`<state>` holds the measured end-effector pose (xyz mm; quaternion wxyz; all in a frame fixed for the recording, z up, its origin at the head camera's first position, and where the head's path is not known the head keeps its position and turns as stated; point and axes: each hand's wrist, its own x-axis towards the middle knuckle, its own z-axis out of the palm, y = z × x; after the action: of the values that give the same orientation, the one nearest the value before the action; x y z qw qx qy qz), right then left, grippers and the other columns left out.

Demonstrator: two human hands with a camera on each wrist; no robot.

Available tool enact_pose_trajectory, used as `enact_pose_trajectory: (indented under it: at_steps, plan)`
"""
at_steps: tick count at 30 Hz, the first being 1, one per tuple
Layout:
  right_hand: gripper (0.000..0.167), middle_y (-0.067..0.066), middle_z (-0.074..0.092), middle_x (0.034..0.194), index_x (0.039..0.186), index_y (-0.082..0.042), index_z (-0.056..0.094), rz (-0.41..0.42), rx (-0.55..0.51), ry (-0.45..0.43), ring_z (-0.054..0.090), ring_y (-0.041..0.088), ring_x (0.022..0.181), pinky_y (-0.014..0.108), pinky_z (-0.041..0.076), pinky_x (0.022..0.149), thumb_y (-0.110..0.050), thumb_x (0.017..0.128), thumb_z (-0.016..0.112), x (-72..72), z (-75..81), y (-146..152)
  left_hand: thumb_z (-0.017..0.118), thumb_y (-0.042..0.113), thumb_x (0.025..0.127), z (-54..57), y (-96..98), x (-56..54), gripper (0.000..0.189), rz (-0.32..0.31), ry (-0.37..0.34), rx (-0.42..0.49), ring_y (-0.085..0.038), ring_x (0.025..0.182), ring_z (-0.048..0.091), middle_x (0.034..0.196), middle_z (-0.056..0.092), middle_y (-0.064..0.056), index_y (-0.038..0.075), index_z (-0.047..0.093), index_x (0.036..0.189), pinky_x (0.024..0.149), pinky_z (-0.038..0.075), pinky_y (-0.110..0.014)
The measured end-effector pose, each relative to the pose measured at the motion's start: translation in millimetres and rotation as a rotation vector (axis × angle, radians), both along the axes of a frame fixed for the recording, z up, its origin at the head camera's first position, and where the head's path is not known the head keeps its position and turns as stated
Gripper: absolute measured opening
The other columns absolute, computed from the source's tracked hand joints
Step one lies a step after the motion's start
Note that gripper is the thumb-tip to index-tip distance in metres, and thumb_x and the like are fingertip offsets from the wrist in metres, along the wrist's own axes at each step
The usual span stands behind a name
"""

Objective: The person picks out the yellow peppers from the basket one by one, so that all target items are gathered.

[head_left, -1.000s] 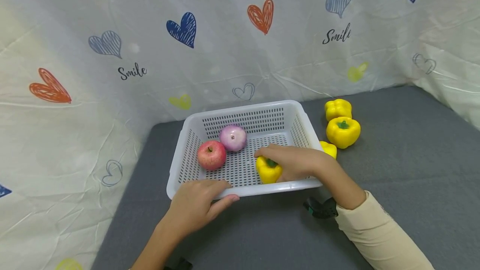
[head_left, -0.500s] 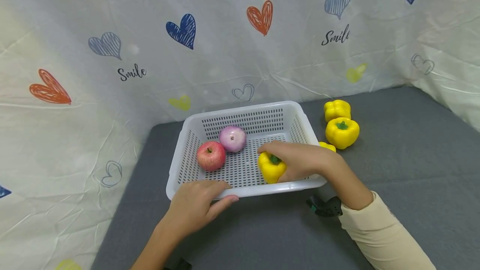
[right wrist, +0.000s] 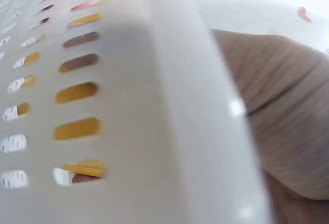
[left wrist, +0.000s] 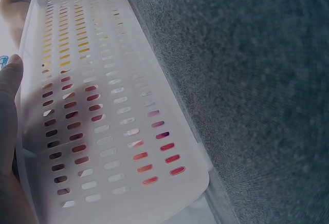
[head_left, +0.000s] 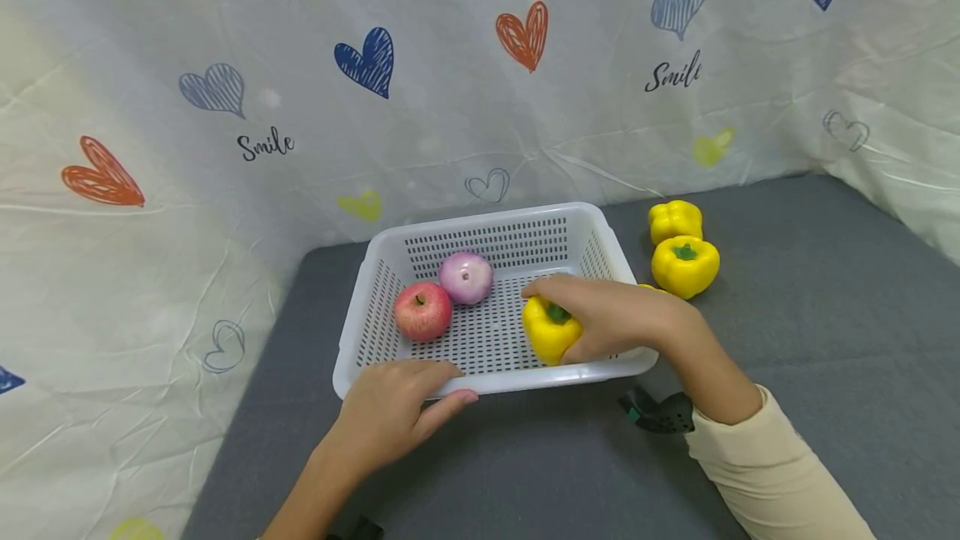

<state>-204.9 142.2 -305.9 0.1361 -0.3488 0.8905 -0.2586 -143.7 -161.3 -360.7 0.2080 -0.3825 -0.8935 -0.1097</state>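
A yellow bell pepper with a green stem is in the right front part of a white perforated plastic basket. My right hand grips it from above, arm reaching over the basket's right front corner. My left hand holds the basket's front rim, fingers over the edge and thumb outside. In the left wrist view the thumb lies along the rim. A red apple and a peeled purple onion sit in the left half. Through the slots in the right wrist view, yellow pepper skin shows.
Outside the basket's right side stand two yellow bell peppers, one in front of another. A third yellow bell pepper is mostly hidden behind my right hand. Grey cloth covers the table; a white printed curtain hangs behind.
My right hand and the bell pepper in it have shifted slightly right inside the basket, covering more of the pepper outside. My left hand stays on the rim.
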Motion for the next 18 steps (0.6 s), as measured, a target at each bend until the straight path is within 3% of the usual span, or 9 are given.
enact_pose_trajectory:
  at_steps: [18]
  plan:
    - [0.08,-0.005,0.053,0.124,0.144,-0.014,0.045,-0.05,-0.01,0.041,0.053,0.017,0.1,0.038,0.046,0.089,-0.01,0.075,0.085,12.2,16.3,14,0.054,0.054,0.099,0.9,0.7,0.2,0.034,0.001,-0.009,-0.005,-0.004,0.06,0.048,0.07,0.052,0.016,0.023,0.059,0.086,0.052,0.036,-0.023]
